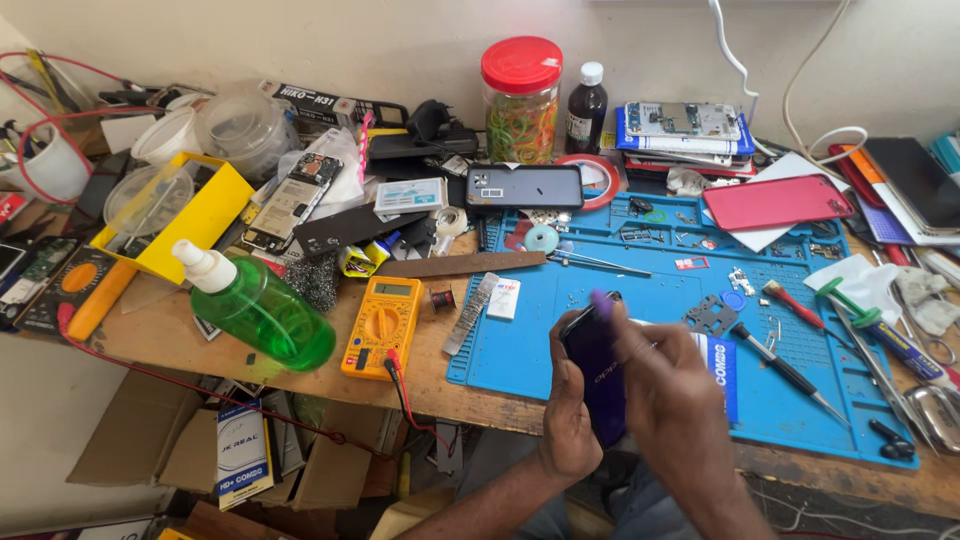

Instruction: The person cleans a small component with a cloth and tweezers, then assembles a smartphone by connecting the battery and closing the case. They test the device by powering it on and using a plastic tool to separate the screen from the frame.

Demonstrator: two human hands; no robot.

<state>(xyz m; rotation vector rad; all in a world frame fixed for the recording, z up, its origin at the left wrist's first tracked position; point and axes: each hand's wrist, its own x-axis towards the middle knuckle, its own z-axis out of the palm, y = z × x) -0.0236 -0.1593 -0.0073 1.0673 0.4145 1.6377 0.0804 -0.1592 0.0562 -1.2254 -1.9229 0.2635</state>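
Over the blue mat (520, 350), the left hand (568, 420) grips a dark phone (592, 365), long axis toward 12 o'clock; the right hand (668, 385) pinches a purple pick (601, 298) at its top edge.

A dark purple phone (592, 372) is seen above a blue mat (640, 330). A green bottle (262, 312), a yellow-orange meter (381, 326), a red-lidded jar (521, 100) and a pink-red phone cover (778, 201) are noted.

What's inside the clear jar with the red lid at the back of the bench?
The jar is packed with tangled green, yellow and orange bands. The red lid hides the top layer, and what lies at its core cannot be seen.
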